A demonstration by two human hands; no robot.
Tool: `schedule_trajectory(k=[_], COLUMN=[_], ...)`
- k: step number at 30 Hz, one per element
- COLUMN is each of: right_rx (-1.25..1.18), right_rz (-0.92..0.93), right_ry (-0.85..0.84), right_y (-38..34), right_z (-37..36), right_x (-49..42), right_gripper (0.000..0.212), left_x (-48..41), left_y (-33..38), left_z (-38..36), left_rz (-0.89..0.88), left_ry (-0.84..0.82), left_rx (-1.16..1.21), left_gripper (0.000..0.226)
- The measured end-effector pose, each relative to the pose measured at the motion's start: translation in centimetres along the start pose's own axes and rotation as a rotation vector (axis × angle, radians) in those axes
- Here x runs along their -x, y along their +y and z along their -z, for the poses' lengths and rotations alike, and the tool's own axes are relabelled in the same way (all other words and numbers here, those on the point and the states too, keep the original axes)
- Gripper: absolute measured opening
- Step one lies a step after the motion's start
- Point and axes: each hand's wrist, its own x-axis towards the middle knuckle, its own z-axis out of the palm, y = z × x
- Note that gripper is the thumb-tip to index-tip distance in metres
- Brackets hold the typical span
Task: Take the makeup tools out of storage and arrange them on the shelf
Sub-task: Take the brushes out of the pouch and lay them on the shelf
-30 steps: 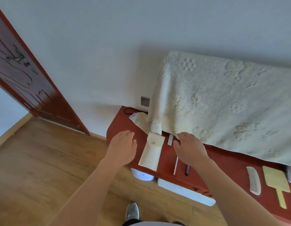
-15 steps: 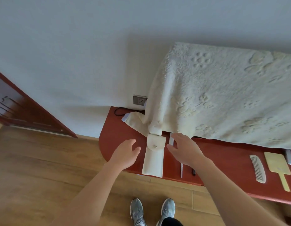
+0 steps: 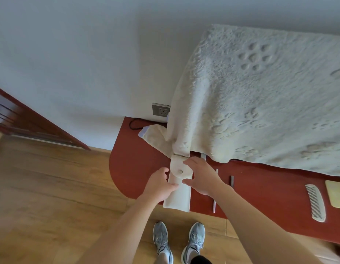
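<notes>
Head view: pouch (image 3: 179,195) between hands.

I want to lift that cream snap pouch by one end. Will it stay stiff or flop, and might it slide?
The pouch looks like soft fabric lying flat, so it will probably sag if lifted by one end. Its near end overhangs the shelf edge, so a push towards you could tip it off. The left hand and right hand both touch it, which should steady it.

Matt cream cloth pouch (image 3: 179,195) on a smooth red wooden shelf (image 3: 138,168), beside a nubbly towel (image 3: 260,96).
</notes>
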Motion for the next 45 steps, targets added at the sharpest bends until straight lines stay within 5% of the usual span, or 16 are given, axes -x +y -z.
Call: schedule_trajectory(k=[12,25,45], right_rx=[0.011,-0.020,-0.014], right_rz=[0.020,0.027,0.302], right_ry=[0.015,0.058,0.549], right_y=[1.3,0.6,-2.9], right_z=[-1.4,-1.2,8.4], right_x=[-0.8,0.7,10.6], right_gripper=[0.065,0.065,0.044], left_x=[-1.0,0.0,11.7], left_y=[0.1,1.1,7.8], left_z=[-1.7,-0.9,6.7], left_rz=[0.021,0.081,-0.206], left_ry=[0.065,0.028,-0.184], left_rx=[0.065,0.321,0.674], left_gripper=[0.074,0.047,0.049])
